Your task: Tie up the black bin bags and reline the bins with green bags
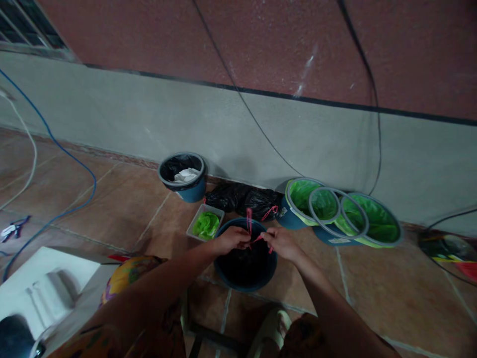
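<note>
In front of me a dark blue bin (pixel 244 287) stands on the tiled floor, with a black garbage bag (pixel 244 261) showing dark inside it. Over its opening, my left hand (pixel 234 240) and my right hand (pixel 278 242) pinch the bag's red drawstring (pixel 256 239) between them. One red loop sticks up near my left fingers, and another end hangs below my right hand. Both hands are closed. Left of the bin sits a small white tub (pixel 191 229) with bright green plastic bags (pixel 206 225) in it.
Along the wall lie filled black bags (pixel 238 197) with red ties. A black-lined bin (pixel 192 191) holding white stuff stands left of them. Green-lined bins (pixel 294 219) with loose grey rings (pixel 313 216) stand right. A blue cable (pixel 48 129) crosses the left floor beside a white box (pixel 70 266).
</note>
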A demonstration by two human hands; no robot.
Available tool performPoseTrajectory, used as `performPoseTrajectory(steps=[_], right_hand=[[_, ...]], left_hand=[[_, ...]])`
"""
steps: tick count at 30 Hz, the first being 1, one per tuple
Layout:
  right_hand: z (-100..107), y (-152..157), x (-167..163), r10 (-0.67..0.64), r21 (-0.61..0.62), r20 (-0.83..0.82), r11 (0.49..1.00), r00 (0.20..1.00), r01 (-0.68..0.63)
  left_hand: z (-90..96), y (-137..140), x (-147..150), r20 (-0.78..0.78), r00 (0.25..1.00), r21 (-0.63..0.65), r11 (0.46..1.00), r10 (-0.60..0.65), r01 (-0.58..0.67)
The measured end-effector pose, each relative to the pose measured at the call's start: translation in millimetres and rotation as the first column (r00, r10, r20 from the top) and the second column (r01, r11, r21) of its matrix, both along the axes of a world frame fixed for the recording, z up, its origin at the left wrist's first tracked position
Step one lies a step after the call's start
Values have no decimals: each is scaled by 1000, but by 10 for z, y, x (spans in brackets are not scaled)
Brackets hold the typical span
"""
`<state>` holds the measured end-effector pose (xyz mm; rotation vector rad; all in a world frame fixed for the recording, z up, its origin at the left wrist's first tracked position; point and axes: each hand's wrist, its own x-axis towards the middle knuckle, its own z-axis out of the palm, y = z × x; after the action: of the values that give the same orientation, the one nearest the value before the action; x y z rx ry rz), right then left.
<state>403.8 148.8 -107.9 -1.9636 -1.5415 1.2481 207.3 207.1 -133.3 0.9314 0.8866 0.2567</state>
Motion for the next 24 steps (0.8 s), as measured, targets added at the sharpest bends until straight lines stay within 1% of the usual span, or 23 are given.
performPoseTrajectory(steps=[2, 3, 4, 6, 8, 9, 11, 13, 15, 16, 17, 19, 21, 22, 24], right_hand=[[23, -13, -61, 36, 2, -144, 999, 989, -36], [44, -18, -101, 56, 3, -199, 998, 978, -57], [69, -23, -144, 72, 0, -242, 997, 968, -74], [118, -26, -226, 89, -3, -290, 996, 953, -94], [143, -20, -284, 91, 5, -315, 996, 945, -94], [142, -14, -298, 82, 13, -329, 997, 941, -83], [110, 4, -298, 25, 39, -371, 999, 928, -11], [54, 20, -275, -105, 25, -414, 992, 904, 127], [-5, 21, -256, -239, -43, -420, 969, 875, 244], [-31, 13, -257, -275, -83, -413, 961, 868, 265], [-55, 1, -266, -275, -119, -408, 961, 870, 248], [-96, -31, -304, -185, -152, -413, 979, 892, 133], [-134, -60, -349, -54, -125, -409, 992, 911, 3], [-152, -69, -365, 4, -92, -390, 995, 921, -43], [-189, -72, -374, 67, -14, -302, 997, 951, -75]], left_hand=[[5, 11, 4, -23, 998, 88, 995, -55, 57], [1, 12, 7, -43, 994, 148, 984, -97, 102], [-10, 11, 11, -65, 988, 218, 964, -138, 149], [-49, -1, 20, -100, 974, 352, 909, -201, 224], [-106, -21, 32, -119, 968, 432, 866, -222, 252], [-134, -31, 39, -114, 969, 452, 858, -218, 246], [-174, -47, 52, -78, 976, 467, 857, -204, 217], [-182, -56, 62, -32, 982, 473, 863, -185, 178], [-163, -57, 63, 7, 984, 472, 869, -176, 152], [-149, -56, 60, 16, 984, 473, 868, -177, 149], [-137, -53, 56, 18, 983, 479, 865, -180, 150], [-123, -47, 45, -4, 983, 502, 850, -182, 160], [-127, -43, 39, -35, 984, 522, 836, -176, 169], [-134, -42, 39, -38, 985, 517, 840, -169, 164], [-150, -46, 45, -15, 989, 475, 870, -147, 136]])
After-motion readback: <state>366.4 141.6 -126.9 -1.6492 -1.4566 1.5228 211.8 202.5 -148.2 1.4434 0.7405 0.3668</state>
